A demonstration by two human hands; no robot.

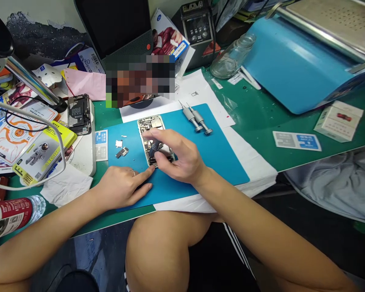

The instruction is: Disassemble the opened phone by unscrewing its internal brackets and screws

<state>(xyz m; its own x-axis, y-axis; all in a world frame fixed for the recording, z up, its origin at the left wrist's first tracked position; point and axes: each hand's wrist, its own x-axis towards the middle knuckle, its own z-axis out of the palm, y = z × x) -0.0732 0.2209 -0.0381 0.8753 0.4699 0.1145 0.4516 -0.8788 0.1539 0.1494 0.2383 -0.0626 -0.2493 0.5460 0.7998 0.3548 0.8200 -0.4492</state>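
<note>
An opened smartphone [153,123] lies on a blue mat [228,158], its circuit boards and inner parts showing. Over its lower half, my right hand [179,156] grips a dark screwdriver [153,148] that points down into the phone. The screwdriver's tip is too small to make out. My left hand [124,184] rests on the mat with its index finger stretched to the phone's lower edge and its thumb apart from that finger. Small metal shields and parts [121,152] lie to the left of the phone. Two grey screwdrivers [197,119] lie side by side at the mat's upper right.
Another opened phone piece with a black battery [79,115] sits on a white box at left. Yellow battery boxes [44,152] and a bottle [16,215] stand nearby. A glass jar [232,56], a small white box [339,121] and a wipe packet [296,140] are on the right.
</note>
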